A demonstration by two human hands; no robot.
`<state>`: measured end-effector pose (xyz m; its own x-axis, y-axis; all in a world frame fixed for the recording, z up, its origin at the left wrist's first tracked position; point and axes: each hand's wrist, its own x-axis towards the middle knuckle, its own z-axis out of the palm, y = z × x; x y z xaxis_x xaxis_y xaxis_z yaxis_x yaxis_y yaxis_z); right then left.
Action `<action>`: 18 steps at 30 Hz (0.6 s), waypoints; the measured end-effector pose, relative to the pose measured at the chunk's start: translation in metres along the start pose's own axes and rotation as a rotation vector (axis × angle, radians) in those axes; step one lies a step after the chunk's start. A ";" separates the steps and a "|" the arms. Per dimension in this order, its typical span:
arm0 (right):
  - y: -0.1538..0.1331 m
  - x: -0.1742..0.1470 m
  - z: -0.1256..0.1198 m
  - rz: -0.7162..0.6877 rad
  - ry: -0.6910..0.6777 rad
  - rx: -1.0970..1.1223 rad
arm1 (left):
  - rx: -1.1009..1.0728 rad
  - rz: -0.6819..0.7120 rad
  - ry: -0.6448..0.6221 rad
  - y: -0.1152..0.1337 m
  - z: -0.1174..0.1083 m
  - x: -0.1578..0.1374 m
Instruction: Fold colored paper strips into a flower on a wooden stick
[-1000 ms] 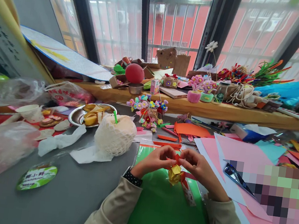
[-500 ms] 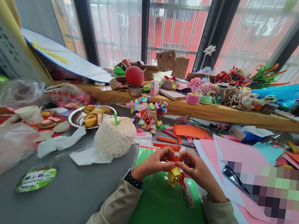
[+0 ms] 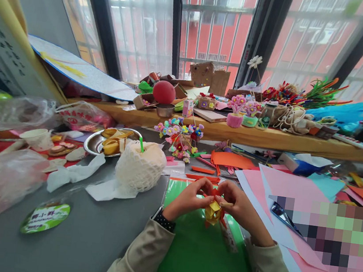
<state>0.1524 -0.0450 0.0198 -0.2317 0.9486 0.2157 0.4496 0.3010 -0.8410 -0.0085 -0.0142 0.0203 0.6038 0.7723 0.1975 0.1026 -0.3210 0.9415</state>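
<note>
Fingers [image 3: 204, 199] of the person's left hand [image 3: 184, 201] and right hand [image 3: 242, 207] come close together, pinching a small red paper piece [image 3: 215, 192] between their tips. Just below it is a yellow folded paper shape [image 3: 213, 213], above a green mat [image 3: 201, 263]. Left of the mat stands a net-wrapped white fruit [image 3: 140, 168] with a green straw [image 3: 141, 144], near a metal dish [image 3: 89, 145]; a pink sheet [image 3: 295, 186] lies right.
</note>
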 end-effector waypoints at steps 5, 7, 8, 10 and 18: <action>-0.002 -0.001 0.000 0.004 0.006 0.019 | -0.002 0.008 0.031 0.002 0.001 0.000; -0.003 -0.001 0.000 0.004 0.013 0.021 | -0.008 0.002 0.045 0.003 0.002 0.000; -0.003 -0.001 0.000 0.003 0.015 0.022 | -0.010 -0.002 0.051 0.003 0.002 0.000; -0.003 -0.001 -0.001 -0.001 0.016 0.024 | -0.017 -0.008 0.055 0.003 0.003 0.000; -0.001 -0.001 -0.002 0.009 -0.001 0.050 | -0.066 0.003 0.032 0.003 0.002 0.000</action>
<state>0.1540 -0.0462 0.0208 -0.2287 0.9512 0.2073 0.4085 0.2870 -0.8665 -0.0066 -0.0166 0.0224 0.5783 0.7890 0.2076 0.0482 -0.2871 0.9567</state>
